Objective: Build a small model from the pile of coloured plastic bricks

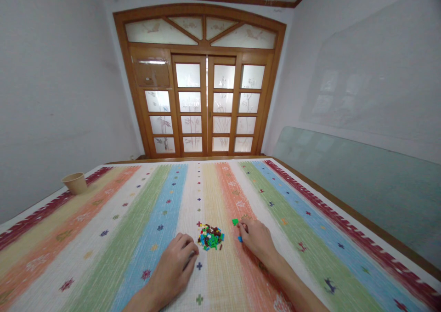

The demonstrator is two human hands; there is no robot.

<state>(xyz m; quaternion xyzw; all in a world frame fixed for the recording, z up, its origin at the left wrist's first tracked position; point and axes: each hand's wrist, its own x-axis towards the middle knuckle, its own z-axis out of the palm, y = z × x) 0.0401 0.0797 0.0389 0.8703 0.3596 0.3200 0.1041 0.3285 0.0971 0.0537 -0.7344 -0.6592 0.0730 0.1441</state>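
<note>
A small heap of mixed toy building bricks (211,237), in green, blue, brown, yellow, red and white, lies on the striped tablecloth (193,197) between my hands. Just left of the heap rests my left hand (177,263), its fingers curled inward; whatever may be in them is hidden. On the orange stripe to the right, my right hand (257,238) has its thumb and fingertips pinched at the edge of a green brick (235,222). A blue brick (240,239) shows beside that hand, partly covered by it.
A beige cup (75,184) stands near the table's left edge. Past the table's far edge are wooden doors with glass panes (206,105). A pale green panel (344,174) runs along the right wall.
</note>
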